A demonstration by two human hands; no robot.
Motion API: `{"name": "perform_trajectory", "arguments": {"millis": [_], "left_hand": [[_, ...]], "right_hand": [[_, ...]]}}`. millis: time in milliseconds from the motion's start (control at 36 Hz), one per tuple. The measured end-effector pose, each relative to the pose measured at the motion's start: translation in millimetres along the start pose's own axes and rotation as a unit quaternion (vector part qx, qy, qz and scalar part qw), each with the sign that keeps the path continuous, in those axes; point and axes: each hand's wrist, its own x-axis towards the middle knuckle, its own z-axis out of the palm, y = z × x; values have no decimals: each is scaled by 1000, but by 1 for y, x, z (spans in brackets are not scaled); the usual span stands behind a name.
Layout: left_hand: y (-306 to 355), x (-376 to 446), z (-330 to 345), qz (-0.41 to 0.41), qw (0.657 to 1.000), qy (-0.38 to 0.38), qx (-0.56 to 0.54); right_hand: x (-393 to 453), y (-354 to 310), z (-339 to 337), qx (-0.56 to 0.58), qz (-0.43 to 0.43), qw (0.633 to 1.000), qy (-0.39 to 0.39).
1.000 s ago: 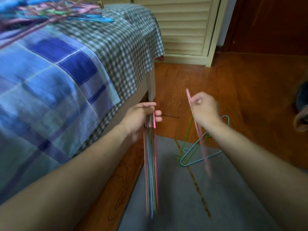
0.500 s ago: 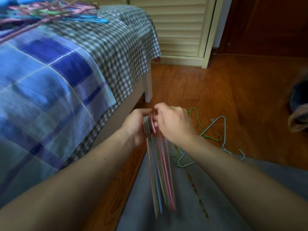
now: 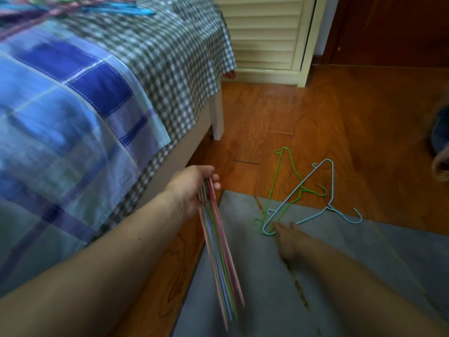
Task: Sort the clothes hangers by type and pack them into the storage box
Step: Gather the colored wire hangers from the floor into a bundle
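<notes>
My left hand [image 3: 193, 188] grips a bundle of thin wire hangers [image 3: 220, 259] in pink, green and blue, hanging edge-on beside the bed. On the floor lie a green wire hanger [image 3: 279, 188] and a light blue wire hanger [image 3: 313, 195], crossed over each other. My right hand [image 3: 289, 239] is stretched low over the grey mat, fingertips at the near corners of those two hangers, fingers apart and holding nothing. More coloured hangers [image 3: 80, 8] lie in a blurred pile on top of the bed. No storage box is in view.
The bed [image 3: 80, 110] with blue plaid and checked covers fills the left. A grey mat [image 3: 272, 288] covers the near wooden floor. A louvred cream cabinet [image 3: 264, 37] stands behind, and a blurred object [image 3: 441, 152] sits at the right edge.
My right hand added the pink hanger to the bundle in my left hand, then let go and dropped down to the two hangers on the floor. The view tilted downward.
</notes>
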Motion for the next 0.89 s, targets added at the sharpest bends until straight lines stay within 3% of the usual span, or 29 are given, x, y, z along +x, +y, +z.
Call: {"name": "perform_trajectory", "arguments": {"millis": [250,361,500,750,889], "left_hand": [[-5,9,6,5,1000,-5,-21],[-5,13,13,-1,999,-17,-31],[-7,17,18,-14,999,-35,-35],[-13,17,39,-22,998,-37,-37],[-18,21,31,-23,998,-58,-22]], "right_hand": [[-24,-8,13,-26,63,989,130],[-30,18,39,42,169,972,159],[-50,64,67,36,309,933,178],[-58,100,70,9,210,972,103],[-70,87,63,-11,194,972,130]]}}
